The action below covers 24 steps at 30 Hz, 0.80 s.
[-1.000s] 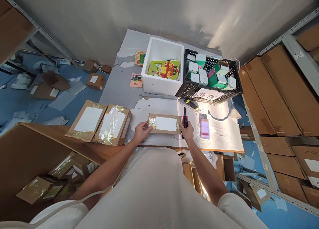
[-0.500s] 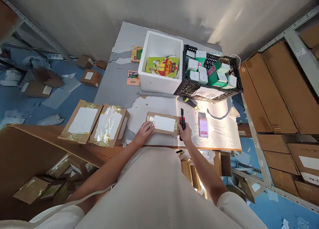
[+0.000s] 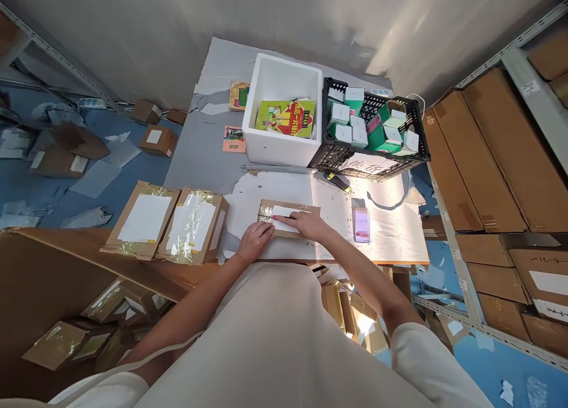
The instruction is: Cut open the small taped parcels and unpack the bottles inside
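Note:
A small cardboard box (image 3: 316, 211) with a white label and shiny clear tape lies flat on the table in front of me. My left hand (image 3: 256, 241) is closed around its near left corner, fingertips on the edge. Reaching across the label, my right hand (image 3: 306, 223) is closed on the box cutter (image 3: 274, 217). Only a bit of red and the thin blade show at the taped left end; my hand hides most of its body. The blade lies along the tape there; I cannot tell how deep it is.
Two taped, labelled boxes (image 3: 190, 223) stand at the left. Behind are a white foam bin (image 3: 284, 151) with booklets and a black crate (image 3: 344, 158) of green-white cartons. A phone (image 3: 361, 224) and a yellow-black cutter (image 3: 338, 182) lie to the right. Shelved cartons (image 3: 492, 154) flank the table.
My right hand has moved left with the box cutter, from the box's right end across to its taped left end. My left hand stays at the near left corner.

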Available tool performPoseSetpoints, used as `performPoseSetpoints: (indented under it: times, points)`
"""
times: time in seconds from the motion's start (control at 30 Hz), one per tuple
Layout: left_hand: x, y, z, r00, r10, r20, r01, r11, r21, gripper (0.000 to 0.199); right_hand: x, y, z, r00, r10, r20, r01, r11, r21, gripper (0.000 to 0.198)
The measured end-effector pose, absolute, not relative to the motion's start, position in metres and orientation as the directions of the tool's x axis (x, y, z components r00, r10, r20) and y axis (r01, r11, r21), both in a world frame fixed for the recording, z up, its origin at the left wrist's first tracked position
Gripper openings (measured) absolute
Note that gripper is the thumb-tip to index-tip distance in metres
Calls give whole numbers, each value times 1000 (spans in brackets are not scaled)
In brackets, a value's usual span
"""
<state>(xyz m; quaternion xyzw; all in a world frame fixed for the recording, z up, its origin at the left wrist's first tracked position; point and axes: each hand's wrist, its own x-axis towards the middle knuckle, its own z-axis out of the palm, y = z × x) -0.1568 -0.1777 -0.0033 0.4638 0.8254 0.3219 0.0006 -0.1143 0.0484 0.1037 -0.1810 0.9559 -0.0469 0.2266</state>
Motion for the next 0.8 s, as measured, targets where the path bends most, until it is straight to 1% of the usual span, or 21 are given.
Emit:
performPoseSetpoints:
  times: [0.17, 0.33, 0.47, 0.67, 0.8]
  points:
    - [-157, -178, -4, -581, 766, 275, 760, 391, 519, 28, -113, 43, 106, -843, -310, -440, -303, 949, -90, 67]
    - [-160, -178, -4, -560, 778, 286, 780, 377, 500, 27, -110, 42, 106, -842, -264, -470, -285, 958, -27, 64]
    - [-161, -178, -5, -543, 791, 284, 791, 367, 490, 28, -104, 38, 110, -831, -256, -495, -283, 959, -21, 64]
    - [-162, -177, -6, -545, 798, 258, 789, 383, 481, 29, -107, 27, 117, -841, -210, -499, -241, 970, -3, 62]
    - [-161, -177, -5, -553, 790, 265, 793, 400, 460, 28, -106, 35, 116, -844, -172, -508, -216, 976, 27, 60]
